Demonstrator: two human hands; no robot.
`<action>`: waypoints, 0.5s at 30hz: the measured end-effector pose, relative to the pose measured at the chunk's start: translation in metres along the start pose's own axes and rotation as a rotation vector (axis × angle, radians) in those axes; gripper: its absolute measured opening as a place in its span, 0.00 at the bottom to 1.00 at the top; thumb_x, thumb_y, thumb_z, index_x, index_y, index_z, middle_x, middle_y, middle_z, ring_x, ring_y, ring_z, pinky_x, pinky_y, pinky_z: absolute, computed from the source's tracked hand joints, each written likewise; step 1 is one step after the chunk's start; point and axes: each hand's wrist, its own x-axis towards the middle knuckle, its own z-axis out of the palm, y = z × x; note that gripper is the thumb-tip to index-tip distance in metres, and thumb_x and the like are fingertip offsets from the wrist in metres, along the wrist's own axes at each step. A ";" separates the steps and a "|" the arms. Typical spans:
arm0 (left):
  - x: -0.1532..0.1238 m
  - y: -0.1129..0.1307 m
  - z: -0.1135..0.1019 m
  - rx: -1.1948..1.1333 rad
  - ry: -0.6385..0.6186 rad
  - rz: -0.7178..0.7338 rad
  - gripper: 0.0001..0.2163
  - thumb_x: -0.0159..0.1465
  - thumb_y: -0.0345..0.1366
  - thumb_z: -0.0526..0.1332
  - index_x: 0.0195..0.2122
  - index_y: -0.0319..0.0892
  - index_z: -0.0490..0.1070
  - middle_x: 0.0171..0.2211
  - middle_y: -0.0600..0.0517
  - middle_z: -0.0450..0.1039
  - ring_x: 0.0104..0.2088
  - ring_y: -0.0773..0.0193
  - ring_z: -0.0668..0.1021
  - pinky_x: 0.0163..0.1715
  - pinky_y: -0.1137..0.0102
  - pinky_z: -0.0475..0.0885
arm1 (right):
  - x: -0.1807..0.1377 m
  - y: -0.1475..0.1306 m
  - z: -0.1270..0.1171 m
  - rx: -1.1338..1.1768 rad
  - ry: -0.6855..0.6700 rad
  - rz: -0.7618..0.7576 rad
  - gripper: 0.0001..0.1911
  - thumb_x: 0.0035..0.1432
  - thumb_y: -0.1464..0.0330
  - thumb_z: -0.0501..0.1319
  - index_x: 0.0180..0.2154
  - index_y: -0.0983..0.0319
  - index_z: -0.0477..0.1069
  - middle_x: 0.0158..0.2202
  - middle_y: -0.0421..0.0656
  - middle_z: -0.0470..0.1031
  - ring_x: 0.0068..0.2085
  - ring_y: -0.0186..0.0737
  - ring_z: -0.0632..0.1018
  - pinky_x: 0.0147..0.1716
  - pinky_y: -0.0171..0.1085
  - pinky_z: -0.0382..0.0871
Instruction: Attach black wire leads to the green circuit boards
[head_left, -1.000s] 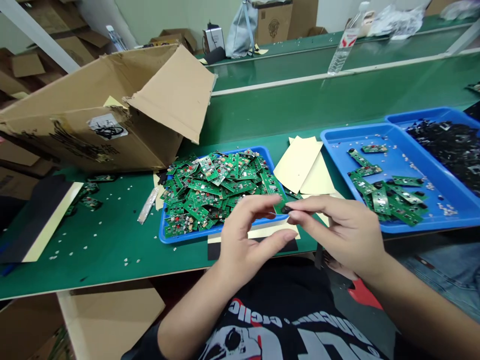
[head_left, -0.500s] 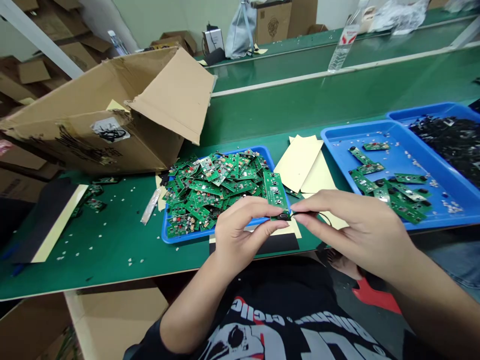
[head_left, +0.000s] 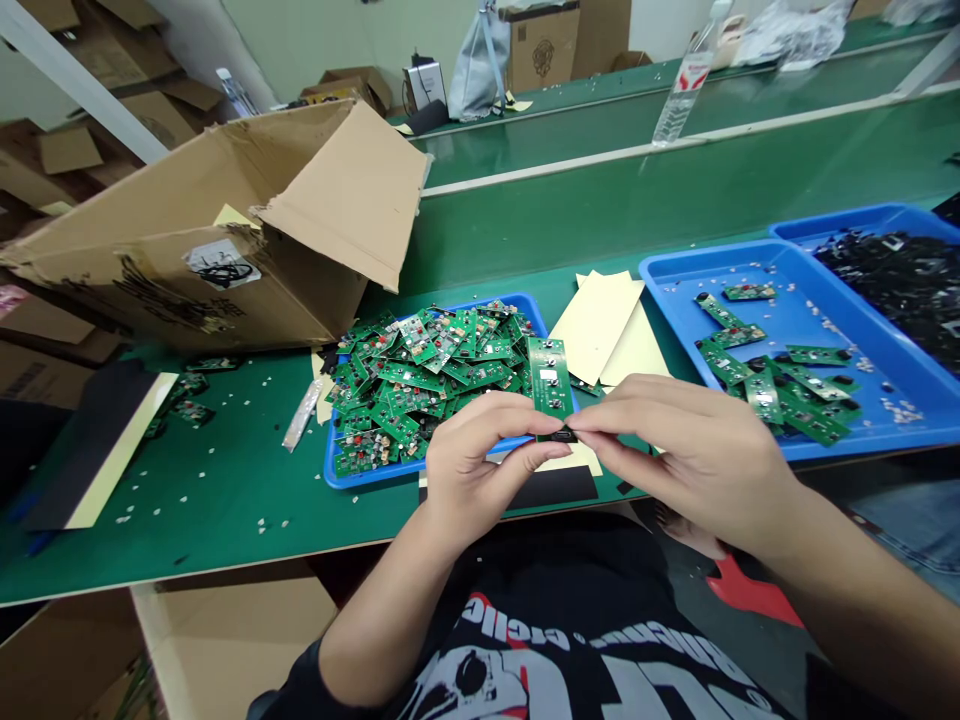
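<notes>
My left hand (head_left: 484,455) is closed in a pinch around the near end of a green circuit board (head_left: 550,375), which stands up with its small black parts facing me. A black connector-like part (head_left: 562,434) shows at that end, between the fingertips. Against the same end press the finger and thumb of my right hand (head_left: 675,450), pinched on a thin black strip that they mostly hide. Just behind the left hand, a blue tray (head_left: 336,478) holds a heap of similar circuit boards (head_left: 427,375).
On the right, a second blue tray (head_left: 667,270) contains several boards and small pale scraps. Beyond it lie black pieces (head_left: 892,280) in another tray. Yellow paper sheets (head_left: 600,325) lie between the trays. An open cardboard box (head_left: 285,280) stands left, a water bottle (head_left: 682,95) behind.
My right hand has moved slightly left, bringing its fingertips against the end of the board. The black strip's curved tail no longer shows clearly. My left hand stays nearly still.
</notes>
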 end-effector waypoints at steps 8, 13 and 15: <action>0.001 0.002 0.008 -0.115 0.027 -0.146 0.10 0.55 0.29 0.69 0.39 0.41 0.77 0.32 0.50 0.77 0.32 0.68 0.77 0.28 0.77 0.75 | -0.006 0.009 0.005 -0.230 0.105 -0.255 0.08 0.59 0.78 0.59 0.41 0.65 0.70 0.30 0.46 0.76 0.31 0.39 0.74 0.29 0.39 0.72; 0.011 -0.003 0.003 -0.023 -0.138 -0.103 0.05 0.55 0.32 0.69 0.32 0.39 0.76 0.26 0.51 0.76 0.26 0.69 0.76 0.25 0.76 0.72 | -0.010 0.011 0.001 -0.379 0.072 -0.374 0.06 0.58 0.79 0.60 0.39 0.69 0.71 0.28 0.49 0.77 0.31 0.44 0.77 0.29 0.42 0.74; 0.014 -0.004 0.004 -0.037 -0.184 -0.119 0.05 0.56 0.34 0.69 0.31 0.38 0.76 0.25 0.52 0.74 0.25 0.70 0.75 0.23 0.76 0.71 | -0.012 0.012 0.002 -0.365 0.071 -0.349 0.05 0.56 0.79 0.61 0.36 0.69 0.71 0.28 0.49 0.77 0.31 0.43 0.77 0.30 0.41 0.74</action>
